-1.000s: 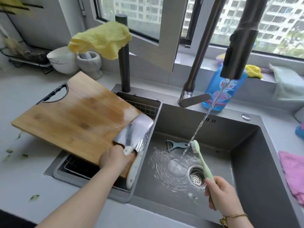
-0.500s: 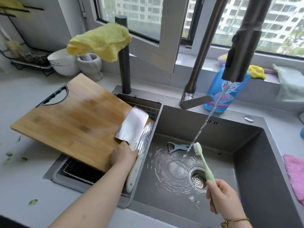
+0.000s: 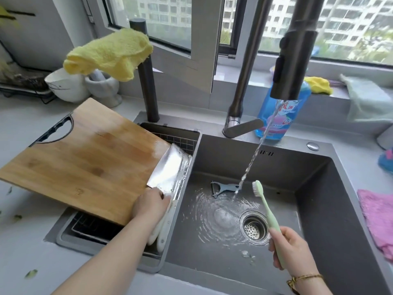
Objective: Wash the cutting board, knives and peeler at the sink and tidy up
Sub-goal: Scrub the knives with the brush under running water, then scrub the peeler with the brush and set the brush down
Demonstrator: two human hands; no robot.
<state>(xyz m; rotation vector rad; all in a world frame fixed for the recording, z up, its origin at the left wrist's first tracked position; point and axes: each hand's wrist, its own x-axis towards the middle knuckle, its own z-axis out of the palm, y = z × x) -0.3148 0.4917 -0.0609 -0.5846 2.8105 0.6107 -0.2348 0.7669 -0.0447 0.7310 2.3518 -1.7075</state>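
Holding, left hand [image 3: 152, 204]: fingers curled round the white handle of the cleaver [image 3: 168, 169] at the heel of the blade; the blade lies flat on the 3 o'clock corner of the cutting board [image 3: 85, 160].
Holding, right hand [image 3: 291, 245]: fingers wrapped round the pale green brush [image 3: 268, 211], bristle head pointing to 11 o'clock, just beside the water stream [image 3: 253, 160].
Cutting board: wooden, at 9 o'clock of the basin, tilted across the drain basket [image 3: 176, 135].
Second knife [image 3: 165, 231]: white-handled, under the cleaver along the basket's edge.
Peeler [image 3: 225, 187]: grey, flat on the wet floor of the sink [image 3: 319, 209], at 11 o'clock of the strainer [image 3: 254, 227]; the stream lands at its handle end.
Faucet [image 3: 291, 60]: dark spray head over the basin, running.
Yellow cloth [image 3: 108, 53]: draped on a dark post [image 3: 146, 81] at 11 o'clock.
Soap bottle [image 3: 282, 116]: blue, behind the tap at 1 o'clock.
Bowl [image 3: 63, 86], mortar [image 3: 103, 87]: white, at 10 o'clock behind the board.
Pink cloth [image 3: 378, 218]: on the counter at 3 o'clock.
Countertop [image 3: 25, 241]: grey, green scraps [image 3: 30, 273] at 8 o'clock.
Room: window [image 3: 170, 18] at 12 o'clock, apartment blocks outside.
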